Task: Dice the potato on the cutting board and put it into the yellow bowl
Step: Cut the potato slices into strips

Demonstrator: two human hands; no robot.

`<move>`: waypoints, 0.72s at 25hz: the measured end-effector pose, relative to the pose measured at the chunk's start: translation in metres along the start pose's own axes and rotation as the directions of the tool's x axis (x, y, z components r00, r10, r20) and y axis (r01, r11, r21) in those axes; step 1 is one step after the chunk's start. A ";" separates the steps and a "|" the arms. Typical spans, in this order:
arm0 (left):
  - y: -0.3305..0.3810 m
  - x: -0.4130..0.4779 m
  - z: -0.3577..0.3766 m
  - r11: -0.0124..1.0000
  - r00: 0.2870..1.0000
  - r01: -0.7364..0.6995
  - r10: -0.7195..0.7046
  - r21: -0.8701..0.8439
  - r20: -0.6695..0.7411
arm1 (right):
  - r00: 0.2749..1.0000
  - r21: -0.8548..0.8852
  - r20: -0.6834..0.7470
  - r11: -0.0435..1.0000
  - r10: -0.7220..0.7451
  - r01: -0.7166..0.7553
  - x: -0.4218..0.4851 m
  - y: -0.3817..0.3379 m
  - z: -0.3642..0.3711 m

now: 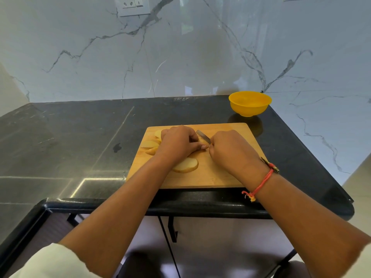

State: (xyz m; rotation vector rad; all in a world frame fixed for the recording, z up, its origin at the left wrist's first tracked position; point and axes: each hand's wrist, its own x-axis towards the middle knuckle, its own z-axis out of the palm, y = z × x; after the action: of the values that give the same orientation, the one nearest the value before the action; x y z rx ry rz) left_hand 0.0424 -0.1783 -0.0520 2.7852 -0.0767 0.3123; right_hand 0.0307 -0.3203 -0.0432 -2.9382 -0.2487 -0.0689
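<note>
A wooden cutting board (218, 177) lies on the black counter. On it, my left hand (177, 142) curls over a potato piece (202, 141) and holds it down. My right hand (228, 149) grips a knife whose blade (203, 136) points away over that piece; the handle is hidden in my fist. Several potato slices (149, 144) lie at the board's left, and one large slice (186, 165) sits under my left wrist. The yellow bowl (250, 103) stands behind the board to the right, apart from both hands; its inside looks bare.
The black counter (70, 137) runs left of the board and ends at a rounded front edge (140, 205). A marble wall stands just behind the bowl. A wall socket (132, 5) is high on the wall. Cabinet doors are below the counter.
</note>
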 end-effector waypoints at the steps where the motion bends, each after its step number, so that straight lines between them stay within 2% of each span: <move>1: 0.000 0.000 0.000 1.000 1.000 0.002 -0.002 0.000 -0.004 | 1.000 -0.008 0.012 1.000 -0.002 0.002 0.000 0.000 0.000; 9: 0.005 -0.002 -0.001 0.998 1.000 0.023 -0.022 0.058 -0.007 | 0.995 -0.035 0.099 0.999 0.029 -0.026 -0.006 -0.005 -0.006; 14: 0.008 0.001 0.000 0.996 0.999 0.032 -0.033 0.083 0.015 | 0.996 -0.025 0.086 1.000 -0.015 0.017 -0.017 -0.001 -0.011; 18: 0.007 0.001 0.000 0.998 0.999 0.030 -0.031 0.056 0.013 | 0.991 -0.064 0.131 0.998 -0.016 0.024 -0.031 0.009 -0.009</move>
State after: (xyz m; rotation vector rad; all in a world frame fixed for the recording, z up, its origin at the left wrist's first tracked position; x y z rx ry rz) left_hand 0.0423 -0.1850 -0.0497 2.8408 -0.0292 0.2914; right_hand 0.0018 -0.3357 -0.0382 -3.0092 -0.3007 0.1147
